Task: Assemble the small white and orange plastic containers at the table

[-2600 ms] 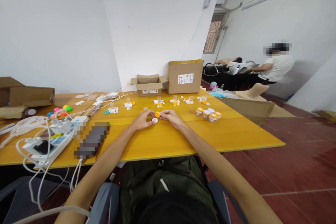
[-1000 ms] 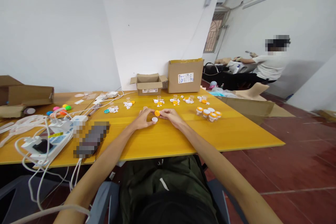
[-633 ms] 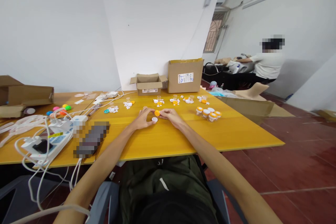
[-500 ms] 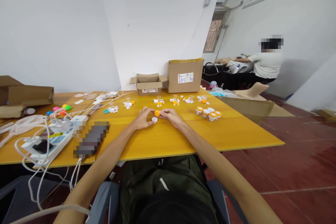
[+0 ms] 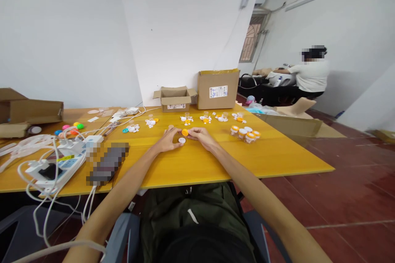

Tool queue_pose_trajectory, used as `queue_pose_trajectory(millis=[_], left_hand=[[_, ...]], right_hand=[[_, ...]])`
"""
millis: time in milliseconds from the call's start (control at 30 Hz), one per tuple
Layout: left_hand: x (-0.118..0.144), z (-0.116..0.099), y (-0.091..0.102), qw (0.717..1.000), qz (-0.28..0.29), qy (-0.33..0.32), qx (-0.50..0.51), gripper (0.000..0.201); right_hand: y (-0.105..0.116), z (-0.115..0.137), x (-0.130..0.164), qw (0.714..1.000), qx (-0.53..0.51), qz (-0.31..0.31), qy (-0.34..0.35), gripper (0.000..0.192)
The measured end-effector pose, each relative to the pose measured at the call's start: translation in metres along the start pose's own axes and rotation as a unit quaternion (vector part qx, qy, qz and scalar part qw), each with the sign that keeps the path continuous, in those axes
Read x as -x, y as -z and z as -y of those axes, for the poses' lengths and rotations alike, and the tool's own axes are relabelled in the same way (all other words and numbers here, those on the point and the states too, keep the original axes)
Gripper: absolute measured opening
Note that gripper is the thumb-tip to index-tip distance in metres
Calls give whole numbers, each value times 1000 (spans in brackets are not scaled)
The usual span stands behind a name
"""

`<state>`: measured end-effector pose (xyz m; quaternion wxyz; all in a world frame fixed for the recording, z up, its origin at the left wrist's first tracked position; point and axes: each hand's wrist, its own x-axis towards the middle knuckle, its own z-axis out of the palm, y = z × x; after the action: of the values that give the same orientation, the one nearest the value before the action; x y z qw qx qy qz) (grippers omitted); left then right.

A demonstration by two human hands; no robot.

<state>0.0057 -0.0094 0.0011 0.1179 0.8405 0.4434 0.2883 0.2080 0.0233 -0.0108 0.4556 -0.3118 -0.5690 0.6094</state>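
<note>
- While an orange cap (image 5: 184,132) is being held over the surface (image 5: 277,160), between its near and far edges, the fingertips of the right hand (image 5: 201,137) are being clamped on it.
- With the left hand (image 5: 168,140), the cap is being touched by the forefinger; the thumb is being spread apart, just beside a white disc (image 5: 182,140), and whether anything is being gripped there cannot be told.
- Lidded jars (image 5: 242,132) are being borne near the right edge, small parts (image 5: 221,118) and two boxes (image 5: 218,90) along the far edge.
</note>
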Motion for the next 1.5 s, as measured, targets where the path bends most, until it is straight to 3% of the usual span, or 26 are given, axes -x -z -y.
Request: queue_pose_trajectory(millis=[733,1100,1500], left_hand=[[3,-3,3,1000,-22,-12,18,43],[1,-7,8,992,-115,23,45,10],[-2,-8,10,985,-171,12,31,34]], right_hand=[[-4,3,2,1000,-3,-8,-5,38],[-2,1,0,1000,-4,-4,-8,36],[-2,1,0,1000,-4,-4,-5,38]])
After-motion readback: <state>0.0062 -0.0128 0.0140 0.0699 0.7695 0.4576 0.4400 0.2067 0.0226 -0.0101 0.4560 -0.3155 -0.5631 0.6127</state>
